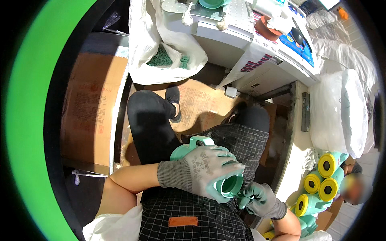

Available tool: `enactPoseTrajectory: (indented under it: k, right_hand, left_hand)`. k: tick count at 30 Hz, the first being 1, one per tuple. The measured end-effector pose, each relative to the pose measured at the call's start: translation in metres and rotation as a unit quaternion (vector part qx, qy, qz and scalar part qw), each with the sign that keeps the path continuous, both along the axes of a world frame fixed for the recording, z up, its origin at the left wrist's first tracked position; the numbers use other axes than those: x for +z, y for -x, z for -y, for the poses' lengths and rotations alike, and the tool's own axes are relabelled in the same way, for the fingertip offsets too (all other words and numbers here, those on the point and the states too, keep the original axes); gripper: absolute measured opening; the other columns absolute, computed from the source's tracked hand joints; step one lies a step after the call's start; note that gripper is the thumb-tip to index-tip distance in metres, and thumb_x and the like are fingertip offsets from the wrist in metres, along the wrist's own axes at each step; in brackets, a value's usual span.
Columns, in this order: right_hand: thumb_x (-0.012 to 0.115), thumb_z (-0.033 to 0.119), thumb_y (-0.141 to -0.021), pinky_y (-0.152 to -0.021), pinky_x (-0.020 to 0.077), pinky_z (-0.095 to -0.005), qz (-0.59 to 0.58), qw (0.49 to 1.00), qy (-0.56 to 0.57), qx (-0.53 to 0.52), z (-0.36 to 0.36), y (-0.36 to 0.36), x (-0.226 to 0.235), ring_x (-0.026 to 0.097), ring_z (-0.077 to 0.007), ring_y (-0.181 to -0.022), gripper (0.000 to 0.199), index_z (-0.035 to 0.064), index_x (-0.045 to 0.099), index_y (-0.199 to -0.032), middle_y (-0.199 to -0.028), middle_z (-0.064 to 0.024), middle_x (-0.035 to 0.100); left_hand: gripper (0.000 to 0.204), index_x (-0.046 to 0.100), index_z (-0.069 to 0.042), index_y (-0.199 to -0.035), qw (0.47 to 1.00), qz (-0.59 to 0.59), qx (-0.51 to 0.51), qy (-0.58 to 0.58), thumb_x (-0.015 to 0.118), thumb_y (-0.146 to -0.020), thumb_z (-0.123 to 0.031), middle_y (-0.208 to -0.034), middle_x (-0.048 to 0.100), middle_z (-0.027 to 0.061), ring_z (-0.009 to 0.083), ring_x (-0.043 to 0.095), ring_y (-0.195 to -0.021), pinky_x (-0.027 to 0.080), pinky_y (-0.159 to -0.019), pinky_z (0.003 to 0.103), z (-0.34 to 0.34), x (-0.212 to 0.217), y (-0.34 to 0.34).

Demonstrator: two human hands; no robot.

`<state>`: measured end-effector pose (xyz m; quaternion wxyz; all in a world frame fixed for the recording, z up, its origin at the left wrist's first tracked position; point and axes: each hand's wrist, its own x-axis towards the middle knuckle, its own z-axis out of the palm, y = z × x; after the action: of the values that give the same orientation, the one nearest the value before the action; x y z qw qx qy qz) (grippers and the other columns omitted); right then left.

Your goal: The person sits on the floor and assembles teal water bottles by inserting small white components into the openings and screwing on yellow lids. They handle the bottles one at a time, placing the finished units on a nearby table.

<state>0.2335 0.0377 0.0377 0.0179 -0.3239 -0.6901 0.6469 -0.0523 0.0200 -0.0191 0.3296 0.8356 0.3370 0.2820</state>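
Two gloved hands work over my lap: my left hand has its grip wrapped around a teal plastic jug, while my right hand pinches at its open mouth from just beside.

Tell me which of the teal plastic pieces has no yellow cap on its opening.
The teal piece gripped by the left hand over the lap: its round opening is bare, while the teal pieces stacked at the right carry yellow caps.
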Motion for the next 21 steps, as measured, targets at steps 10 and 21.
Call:
enactPoseTrajectory:
  k: [10,21]
  right_hand:
    - [0.071,0.004,-0.091,-0.061,0.0587,-0.0281,-0.011,0.954,-0.046,-0.297,0.003,-0.074,0.082,0.070,-0.0207,-0.065,0.011,-0.0004,0.065,-0.099,-0.083,-0.0112,0.071]
    - [0.082,0.020,-0.088,-0.099,0.0543,-0.0316,-0.110,0.940,-0.173,-0.273,-0.178,0.182,-0.085,0.069,-0.0162,-0.110,0.046,0.0011,0.069,-0.127,-0.122,-0.0130,0.073]
  left_hand:
    - [0.056,0.067,-0.005,-0.117,0.973,0.128,0.174,0.080,0.089,-0.079,-0.039,-0.099,0.073,0.0091,0.0214,0.075,-0.089,0.063,-0.078,0.034,-0.036,-0.028,0.052]
    - [0.076,0.063,-0.005,-0.129,0.983,0.059,0.170,0.037,0.091,-0.068,-0.042,-0.119,0.070,0.0131,0.0319,0.071,-0.108,0.054,-0.093,0.043,-0.021,-0.004,0.042]
